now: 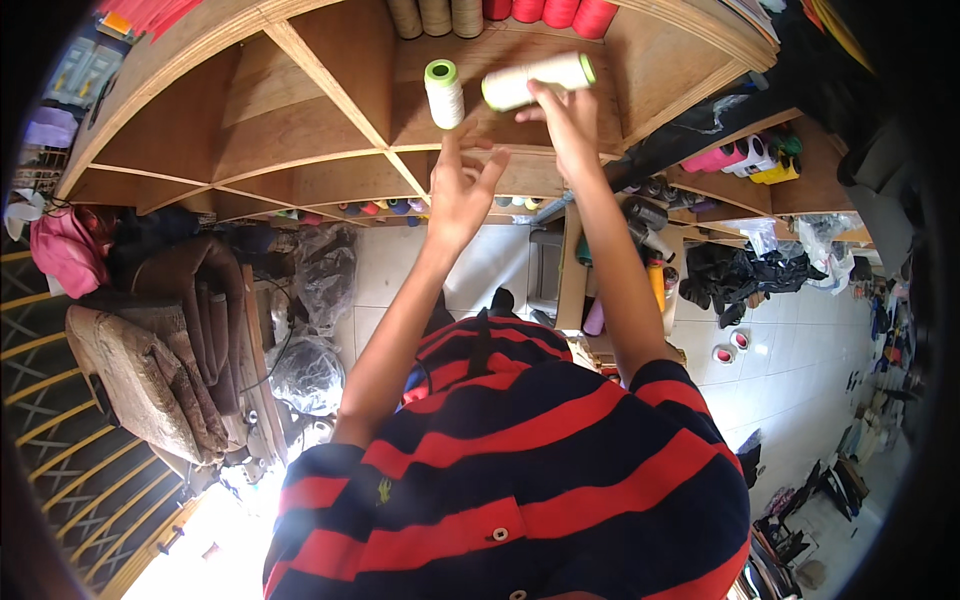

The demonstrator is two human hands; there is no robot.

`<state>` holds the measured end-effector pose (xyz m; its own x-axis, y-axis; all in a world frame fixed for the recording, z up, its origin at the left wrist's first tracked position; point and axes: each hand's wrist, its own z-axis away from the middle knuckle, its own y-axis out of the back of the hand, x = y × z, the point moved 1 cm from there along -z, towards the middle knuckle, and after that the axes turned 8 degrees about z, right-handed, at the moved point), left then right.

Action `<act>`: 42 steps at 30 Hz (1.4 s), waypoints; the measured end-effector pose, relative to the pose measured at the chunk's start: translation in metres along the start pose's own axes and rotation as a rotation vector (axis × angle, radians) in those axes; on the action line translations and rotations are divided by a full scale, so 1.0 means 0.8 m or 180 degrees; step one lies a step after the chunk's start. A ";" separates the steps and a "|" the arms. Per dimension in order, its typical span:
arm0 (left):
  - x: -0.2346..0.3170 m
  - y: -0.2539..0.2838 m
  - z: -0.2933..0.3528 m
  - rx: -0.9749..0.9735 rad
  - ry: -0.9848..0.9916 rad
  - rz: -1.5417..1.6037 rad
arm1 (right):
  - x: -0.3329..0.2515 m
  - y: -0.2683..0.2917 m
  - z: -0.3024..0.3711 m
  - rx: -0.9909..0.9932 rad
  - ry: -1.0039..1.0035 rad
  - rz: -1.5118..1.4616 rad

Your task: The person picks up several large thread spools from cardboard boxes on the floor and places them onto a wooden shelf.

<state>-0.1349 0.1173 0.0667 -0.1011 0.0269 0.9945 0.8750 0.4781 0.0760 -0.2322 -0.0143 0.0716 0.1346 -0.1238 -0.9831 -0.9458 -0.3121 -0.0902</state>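
In a compartment (pixel 411 90) of the wooden shelf (pixel 280 125), we see a white thread spool with a lime-green end (pixel 445 100) standing upright near the front edge. Our left hand (pixel 462 185) is just below it, grip apart with fingers spread; we cannot tell whether a fingertip touches it. Our right hand (pixel 575 135) has its grip clamped on a second white spool (pixel 510 88), tipped onto its side, blurred, over the same compartment. Behind them, this compartment holds tan spools (pixel 436 18) and red spools (pixel 578 17) in a row. To our right, a lower compartment (pixel 815 190) contains pink, white, green and yellow spools (pixel 740 157), and a cardboard box (pixel 572 265) stands beside dark and yellow spools (pixel 656 285).
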 end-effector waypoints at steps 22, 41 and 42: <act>-0.094 0.062 0.087 0.0372 0.0750 0.0041 | 0.076 -0.039 -0.179 0.0623 0.1562 0.2672; -0.143 0.059 0.131 0.0213 0.0768 0.0382 | 0.102 -0.065 -0.175 0.1054 0.0957 0.4111; -0.146 0.057 0.136 0.0201 0.0785 0.0404 | 0.104 -0.063 -0.175 0.1168 0.1016 0.4195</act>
<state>-0.1345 0.2314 -0.0535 0.1323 -0.1207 0.9838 0.8414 0.5384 -0.0470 -0.1322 -0.1407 0.0162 -0.8862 -0.3501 -0.3033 -0.4438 0.4536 0.7729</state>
